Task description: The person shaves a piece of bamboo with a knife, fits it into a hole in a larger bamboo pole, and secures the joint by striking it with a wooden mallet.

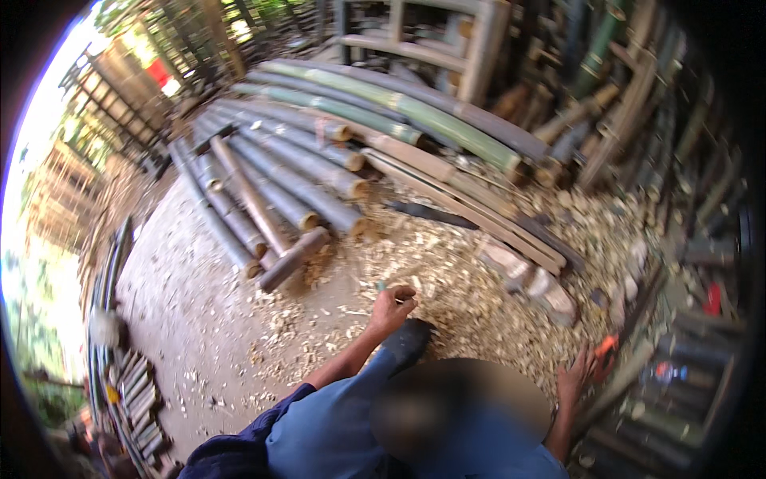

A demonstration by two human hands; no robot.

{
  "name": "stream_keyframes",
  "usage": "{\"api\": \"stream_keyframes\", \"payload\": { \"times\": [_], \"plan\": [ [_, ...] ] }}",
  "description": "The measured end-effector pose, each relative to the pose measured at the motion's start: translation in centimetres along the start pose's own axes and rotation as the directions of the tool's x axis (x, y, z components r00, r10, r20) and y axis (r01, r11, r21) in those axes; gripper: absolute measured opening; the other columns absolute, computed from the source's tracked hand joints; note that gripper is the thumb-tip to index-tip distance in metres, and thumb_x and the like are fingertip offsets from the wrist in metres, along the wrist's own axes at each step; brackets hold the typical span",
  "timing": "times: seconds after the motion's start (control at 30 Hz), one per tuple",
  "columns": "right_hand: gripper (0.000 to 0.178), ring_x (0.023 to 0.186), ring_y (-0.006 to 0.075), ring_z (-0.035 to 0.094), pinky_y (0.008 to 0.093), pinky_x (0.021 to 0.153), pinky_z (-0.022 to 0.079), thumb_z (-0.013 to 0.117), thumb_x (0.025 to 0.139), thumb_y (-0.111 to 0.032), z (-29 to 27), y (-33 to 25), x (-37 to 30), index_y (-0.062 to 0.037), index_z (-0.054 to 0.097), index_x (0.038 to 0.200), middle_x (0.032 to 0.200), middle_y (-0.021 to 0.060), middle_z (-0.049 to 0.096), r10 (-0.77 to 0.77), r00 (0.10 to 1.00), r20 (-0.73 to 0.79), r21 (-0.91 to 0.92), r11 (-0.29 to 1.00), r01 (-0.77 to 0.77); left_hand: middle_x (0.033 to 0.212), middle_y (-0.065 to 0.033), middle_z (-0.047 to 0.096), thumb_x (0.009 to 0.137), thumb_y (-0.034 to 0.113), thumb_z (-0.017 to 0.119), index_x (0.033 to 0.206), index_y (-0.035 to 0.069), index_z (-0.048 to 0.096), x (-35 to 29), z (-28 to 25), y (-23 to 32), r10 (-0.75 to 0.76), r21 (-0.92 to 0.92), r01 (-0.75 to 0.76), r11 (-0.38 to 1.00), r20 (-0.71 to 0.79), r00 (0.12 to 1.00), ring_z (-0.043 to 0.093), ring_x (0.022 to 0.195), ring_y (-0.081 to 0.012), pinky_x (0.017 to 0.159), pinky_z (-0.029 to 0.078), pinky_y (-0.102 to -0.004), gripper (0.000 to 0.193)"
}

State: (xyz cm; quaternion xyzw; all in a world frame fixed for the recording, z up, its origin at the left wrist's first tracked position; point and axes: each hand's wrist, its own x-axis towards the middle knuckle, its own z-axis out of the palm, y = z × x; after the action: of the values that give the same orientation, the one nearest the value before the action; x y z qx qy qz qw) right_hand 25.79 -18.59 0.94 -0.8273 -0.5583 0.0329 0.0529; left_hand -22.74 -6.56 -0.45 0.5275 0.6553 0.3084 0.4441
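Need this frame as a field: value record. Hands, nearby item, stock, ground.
left hand: fingers curled, low centre; grip unclear
right hand: fingers spread, beside orange object
orange object: kind and contact unclear
bamboo poles: laid side by side ahead, cut ends facing the person
wood chips: scattered over the ground

Trousers [319,437]: mid-blue, plain, loosely creased. Upper garment: navy; dark sleeve [292,401] visible on the left arm, ending above a bare forearm [345,361]. Footwear [408,342]: one piece visible, dark grey to black, rounded toe; exact type unclear. Left hand [391,310] and right hand [578,370]: both bare. Lap area: blurred, details unreadable.
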Motion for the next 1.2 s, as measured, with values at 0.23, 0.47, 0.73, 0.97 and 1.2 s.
{"api": "stream_keyframes", "payload": {
  "times": [0.23,0.47,0.73,0.97,1.2],
  "plan": [
    [0.098,0.141,0.0416,0.037,0.0568,0.118,0.027,0.086,0.067,-0.024,3.2,-4.4,11.0,-0.01,0.038,0.151,0.149,0.0186,0.046,-0.171,0.983,0.069,0.149,0.976,0.159,0.095,-0.0105,0.075,0.083,0.008,0.072,0.105,-0.001,0.074,1.6,-13.3,-2.1,0.115,-0.046,-0.168,0.985,-0.55,0.827,0.07,0.087,-0.0167,0.082,0.055,-0.0316,0.023],
    [0.09,0.131,0.0455,0.044,0.0585,0.113,0.029,0.089,0.057,-0.035,-2.7,-13.7,1.0,-0.0043,0.05,0.133,0.128,0.0205,0.058,-0.114,0.948,0.298,-0.05,0.99,0.135,0.106,-0.0206,0.069,0.08,0.014,0.072,0.11,0.004,0.071,2.2,-29.7,-10.0,-0.198,-0.067,0.316,0.946,-0.894,0.403,0.067,0.101,-0.0324,0.092,0.053,-0.0421,0.032],
    [0.088,0.133,0.0394,0.04,0.0527,0.111,0.031,0.085,0.069,-0.028,-3.5,-15.0,-1.5,-0.0052,0.044,0.144,0.139,0.0186,0.046,-0.069,0.996,0.058,0.033,0.997,0.067,0.12,-0.0172,0.066,0.084,0.028,0.072,0.121,0.012,0.069,3.2,-33.8,-11.9,-0.079,0.292,0.421,0.859,-0.736,0.672,0.064,0.112,-0.0326,0.098,0.051,-0.0431,0.041],
    [0.055,0.091,0.0291,0.061,0.0424,0.091,0.047,0.061,0.094,-0.017,-4.1,-15.9,-0.9,-0.0005,0.045,0.143,0.115,0.0172,0.057,-0.149,0.972,0.184,0.406,0.912,0.063,0.12,-0.0152,0.058,0.084,0.028,0.072,0.113,0.009,0.068,4.4,-31.8,-9.9,-0.098,0.347,0.527,0.776,-0.76,0.643,0.059,0.113,-0.0364,0.095,0.051,-0.0469,0.035],
    [0.049,0.059,0.0238,0.066,0.0319,0.067,0.056,0.033,0.098,-0.007,-1.9,-19.9,-4.4,0.0039,0.042,0.146,0.106,0.0202,0.065,-0.301,0.921,0.246,0.764,0.645,0.007,0.116,-0.0171,0.058,0.083,0.026,0.075,0.112,0.007,0.066,3.2,-32.9,-12.8,-0.053,0.206,0.521,0.828,-0.898,0.438,0.059,0.112,-0.0378,0.093,0.05,-0.0466,0.036]
  ]
}}
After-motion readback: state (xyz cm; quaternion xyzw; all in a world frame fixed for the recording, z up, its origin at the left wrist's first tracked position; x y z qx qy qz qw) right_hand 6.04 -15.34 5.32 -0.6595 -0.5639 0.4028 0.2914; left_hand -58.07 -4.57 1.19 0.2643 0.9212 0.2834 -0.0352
